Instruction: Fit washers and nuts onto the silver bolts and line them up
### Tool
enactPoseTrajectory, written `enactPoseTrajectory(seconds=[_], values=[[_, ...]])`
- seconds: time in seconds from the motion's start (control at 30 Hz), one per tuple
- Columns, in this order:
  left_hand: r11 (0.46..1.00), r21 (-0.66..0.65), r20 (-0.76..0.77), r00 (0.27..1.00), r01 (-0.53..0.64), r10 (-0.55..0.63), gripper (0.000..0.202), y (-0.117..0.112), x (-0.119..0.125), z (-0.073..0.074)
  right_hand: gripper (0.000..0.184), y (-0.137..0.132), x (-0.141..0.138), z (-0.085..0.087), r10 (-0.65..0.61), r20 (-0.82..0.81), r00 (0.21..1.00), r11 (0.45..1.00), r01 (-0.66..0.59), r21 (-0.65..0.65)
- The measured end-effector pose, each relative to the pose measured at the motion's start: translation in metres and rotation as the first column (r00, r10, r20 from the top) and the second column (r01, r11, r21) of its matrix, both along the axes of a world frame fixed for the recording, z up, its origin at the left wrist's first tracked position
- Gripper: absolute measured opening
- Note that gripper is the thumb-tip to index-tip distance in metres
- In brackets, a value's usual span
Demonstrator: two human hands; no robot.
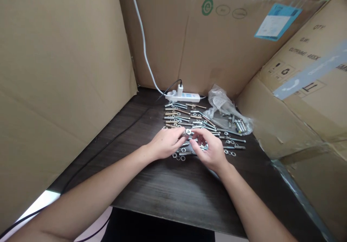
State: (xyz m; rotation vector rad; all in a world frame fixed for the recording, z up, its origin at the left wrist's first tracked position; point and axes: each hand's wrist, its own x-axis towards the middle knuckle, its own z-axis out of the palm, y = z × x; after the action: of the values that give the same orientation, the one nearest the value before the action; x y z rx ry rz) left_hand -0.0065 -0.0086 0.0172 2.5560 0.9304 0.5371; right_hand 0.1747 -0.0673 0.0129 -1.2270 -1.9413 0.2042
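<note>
The hands are brought close together above the counter [173, 191]. By the left hand [168, 142], a shiny metal piece [187, 132] is gripped between closed fingers, its bright end turned upward. The right hand [211, 149] is held just beside it, half curled, with thumb and forefinger parted; whether anything is pinched there, or the piece is touched, cannot be told.

Below and around the hands, metal bolts [238, 140] are laid in rough rows, silver and brassy, with washers [233, 154] and nuts scattered among them; some are hidden by the fingers. To the right, a clear plastic bag [221, 101] is rested on the counter, and more metal parts [240, 126] are seen at its near end. Behind the rows, a white power strip [188, 97] is placed, into which a white plug [179, 90] is fitted. The counter is enclosed by cardboard [162, 25] on the left, back and right.
</note>
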Motion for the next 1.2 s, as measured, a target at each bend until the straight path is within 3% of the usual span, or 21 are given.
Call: enactPoseTrajectory(seconds=[0.2, 0.43, 0.67, 1.2], values=[[0.997, 0.071, -0.108, 0.994, -0.008, 0.015, 0.021, 0.002, 0.000, 0.001, 0.015, 0.006, 0.004, -0.004, -0.024, -0.037, 0.999, 0.999, 0.025, 0.032], [0.999, 0.012, -0.035, 0.999, -0.039, 0.040, 0.015, 0.000, -0.003, 0.005, 0.008, 0.010, 0.011, -0.006, -0.014, -0.016, 1.000, 1.000, 0.014, -0.007], [0.999, -0.023, 0.069, 0.997, -0.028, 0.030, 0.025, 0.004, -0.003, 0.000, 0.019, 0.013, 0.011, -0.009, 0.002, -0.056, 0.998, 0.999, 0.001, 0.049], [1.000, -0.021, 0.072, 0.997, 0.008, -0.006, 0.024, 0.008, -0.005, -0.003, 0.013, 0.012, 0.011, -0.009, 0.035, -0.092, 0.995, 0.999, -0.036, -0.011]])
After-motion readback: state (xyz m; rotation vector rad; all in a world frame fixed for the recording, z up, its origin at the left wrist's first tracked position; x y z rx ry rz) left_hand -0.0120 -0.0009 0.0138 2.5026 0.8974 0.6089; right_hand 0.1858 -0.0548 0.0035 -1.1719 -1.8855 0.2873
